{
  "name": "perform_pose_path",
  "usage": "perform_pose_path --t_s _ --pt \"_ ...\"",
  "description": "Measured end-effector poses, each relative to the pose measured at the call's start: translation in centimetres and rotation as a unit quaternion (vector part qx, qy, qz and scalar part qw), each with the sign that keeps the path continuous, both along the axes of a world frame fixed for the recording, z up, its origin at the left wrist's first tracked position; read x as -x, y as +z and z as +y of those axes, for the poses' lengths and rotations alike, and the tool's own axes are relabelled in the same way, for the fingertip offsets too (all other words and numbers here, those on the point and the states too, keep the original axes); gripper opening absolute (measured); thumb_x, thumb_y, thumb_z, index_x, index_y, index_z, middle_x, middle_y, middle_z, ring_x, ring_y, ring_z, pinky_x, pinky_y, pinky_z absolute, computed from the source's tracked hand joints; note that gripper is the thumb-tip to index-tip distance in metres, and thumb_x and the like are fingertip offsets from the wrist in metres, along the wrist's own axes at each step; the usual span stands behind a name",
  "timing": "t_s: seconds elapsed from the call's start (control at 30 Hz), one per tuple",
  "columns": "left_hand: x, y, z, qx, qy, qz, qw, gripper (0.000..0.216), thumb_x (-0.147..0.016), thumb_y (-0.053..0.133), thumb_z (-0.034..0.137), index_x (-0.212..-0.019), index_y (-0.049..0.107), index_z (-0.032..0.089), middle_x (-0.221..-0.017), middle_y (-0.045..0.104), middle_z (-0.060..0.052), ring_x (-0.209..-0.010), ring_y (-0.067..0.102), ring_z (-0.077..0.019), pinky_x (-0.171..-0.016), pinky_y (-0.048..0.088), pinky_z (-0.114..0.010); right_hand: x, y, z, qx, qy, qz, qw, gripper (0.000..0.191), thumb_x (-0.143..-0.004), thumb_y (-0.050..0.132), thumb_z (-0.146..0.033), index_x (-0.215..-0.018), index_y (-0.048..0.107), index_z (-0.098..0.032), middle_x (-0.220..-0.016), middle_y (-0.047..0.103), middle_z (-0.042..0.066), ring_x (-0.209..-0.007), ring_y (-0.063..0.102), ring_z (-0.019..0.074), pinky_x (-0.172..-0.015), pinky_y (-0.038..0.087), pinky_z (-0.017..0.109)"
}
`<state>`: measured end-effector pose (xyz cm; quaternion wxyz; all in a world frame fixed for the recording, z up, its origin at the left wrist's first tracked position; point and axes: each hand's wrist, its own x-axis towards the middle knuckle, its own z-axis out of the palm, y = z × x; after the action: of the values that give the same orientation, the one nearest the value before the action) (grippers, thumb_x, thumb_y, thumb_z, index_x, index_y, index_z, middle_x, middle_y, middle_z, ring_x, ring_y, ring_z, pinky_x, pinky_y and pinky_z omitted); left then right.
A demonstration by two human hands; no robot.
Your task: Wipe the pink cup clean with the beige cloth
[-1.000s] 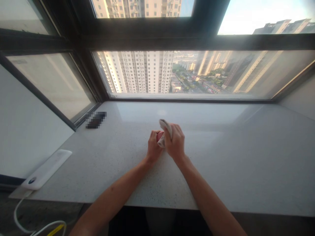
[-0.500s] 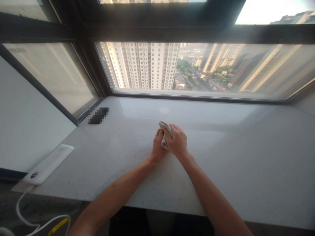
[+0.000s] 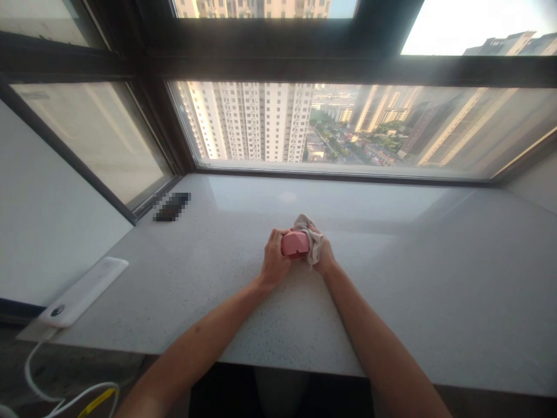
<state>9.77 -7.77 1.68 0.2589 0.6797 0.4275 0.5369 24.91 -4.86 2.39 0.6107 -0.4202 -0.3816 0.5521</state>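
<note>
Over the middle of the pale stone sill (image 3: 209, 249), a small pink faceted object (image 3: 295, 245) with a notch in its lower edge sits between my two hands. I cannot make out its exact kind. My left hand (image 3: 274, 255) is closed round its left side. A crumpled off-white cloth (image 3: 315, 242) lies against the object's right side, and my right hand (image 3: 326, 254) grips the cloth there. Most of the right fingers are hidden behind the cloth and the object.
A white power strip (image 3: 85, 290) lies at the sill's left end, its white cable hanging over the edge beside a yellow strip (image 3: 96, 402). A blurred-out dark item (image 3: 172, 207) rests by the left window corner. Dark window frames (image 3: 278, 67) border the back.
The pink object has come into view between my hands, where they covered it before. My hands have moved apart, and the folded cloth now hangs loosely spread on the object's right.
</note>
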Motion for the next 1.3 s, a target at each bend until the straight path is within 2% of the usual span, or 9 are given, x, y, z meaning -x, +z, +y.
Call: perform_pose_path --t_s 0.1,0.2,0.4,0.5,0.63,0.8,0.9,1.13,1.3 --pt "0.0 0.0 -0.1 0.005 0.011 -0.003 1.000 0.041 -0.075 0.074 0.008 -0.112 0.062 0.021 -0.107 0.065 -0.004 -0.095 0.063 -0.0206 -0.084 0.050 -0.031 -0.5 1.9 -0.5 -0.004 -0.068 0.044 0.997 0.045 -0.091 0.065 -0.066 -0.092 0.071 -0.021 -0.077 0.073 0.003 -0.071 0.070 0.0209 -0.070 0.059 0.033" --pt "-0.1 -0.1 -0.1 0.004 0.008 0.004 1.000 0.039 -0.078 0.079 0.016 -0.113 0.063 0.022 -0.109 0.065 -0.004 -0.096 0.063 -0.0215 -0.083 0.050 -0.033 -0.3 4.8 -2.5 -0.083 -0.196 -0.110 0.971 0.042 -0.100 0.059 -0.060 -0.095 0.072 -0.021 -0.077 0.072 0.003 -0.073 0.068 0.0209 -0.073 0.056 0.034" --pt "0.2 -1.7 0.3 -0.018 -0.033 -0.033 0.999 0.006 -0.099 0.062 0.026 -0.104 0.064 0.023 -0.103 0.068 -0.007 -0.098 0.065 -0.0244 -0.085 0.054 -0.039 3.7 6.2 -6.4 -0.319 -0.109 -0.538 0.773 0.032 -0.110 0.049 -0.035 -0.128 0.072 -0.022 -0.122 0.077 0.014 -0.115 0.066 0.0292 -0.104 0.047 0.044" --pt "0.4 -2.1 0.6 -0.026 -0.054 -0.058 0.997 0.011 -0.101 0.060 0.027 -0.112 0.064 0.023 -0.109 0.070 -0.008 -0.102 0.067 -0.0255 -0.089 0.056 -0.041 4.7 5.0 -6.1 -0.328 -0.098 -0.580 0.739 0.034 -0.111 0.047 -0.031 -0.136 0.068 -0.023 -0.131 0.075 0.014 -0.121 0.064 0.0292 -0.109 0.043 0.044" --pt "0.1 -1.5 0.8 -0.060 -0.038 -0.014 0.997 0.020 -0.096 0.065 0.022 -0.115 0.063 0.025 -0.115 0.068 -0.009 -0.105 0.066 -0.0262 -0.093 0.055 -0.042 3.7 4.4 -4.2 -0.265 -0.100 -0.554 0.783 0.032 -0.111 0.044 -0.037 -0.117 0.072 -0.023 -0.111 0.077 0.012 -0.103 0.068 0.0266 -0.094 0.046 0.037" --pt "-0.4 -0.6 0.4 -0.020 -0.001 0.012 1.000 0.028 -0.084 0.072 0.014 -0.107 0.062 0.025 -0.106 0.066 -0.006 -0.094 0.064 -0.0230 -0.085 0.053 -0.037 1.4 3.9 -1.9 -0.128 -0.068 -0.394 0.908 0.041 -0.105 0.047 -0.051 -0.079 0.064 -0.024 -0.072 0.064 0.001 -0.070 0.058 0.0207 -0.069 0.040 0.032" --pt "-0.3 -0.5 0.1 -0.011 -0.009 0.012 1.000 0.044 -0.077 0.074 0.009 -0.117 0.062 0.025 -0.114 0.067 -0.006 -0.102 0.065 -0.0237 -0.091 0.053 -0.037 0.1 2.5 -1.1 -0.057 -0.063 -0.260 0.962 0.041 -0.095 0.057 -0.059 -0.072 0.061 -0.025 -0.068 0.060 0.001 -0.071 0.055 0.0214 -0.067 0.042 0.032" --pt "0.1 0.0 0.2 0.016 -0.017 -0.018 1.000 0.045 -0.073 0.073 0.004 -0.113 0.061 0.021 -0.114 0.068 -0.005 -0.105 0.065 -0.0227 -0.093 0.051 -0.035 0.0 -0.4 -0.3 -0.027 -0.073 -0.123 0.989 0.047 -0.083 0.060 -0.072 -0.084 0.066 -0.025 -0.081 0.070 0.004 -0.079 0.065 0.0236 -0.075 0.055 0.036" --pt "-0.1 -0.3 0.5 0.093 -0.034 -0.014 0.995 0.031 -0.083 0.073 0.017 -0.110 0.059 0.020 -0.107 0.069 -0.004 -0.095 0.063 -0.0202 -0.085 0.049 -0.032 -0.3 1.3 -1.1 -0.025 -0.086 -0.137 0.987 0.042 -0.090 0.059 -0.063 -0.077 0.066 -0.023 -0.071 0.067 0.002 -0.064 0.057 0.0195 -0.064 0.047 0.032"
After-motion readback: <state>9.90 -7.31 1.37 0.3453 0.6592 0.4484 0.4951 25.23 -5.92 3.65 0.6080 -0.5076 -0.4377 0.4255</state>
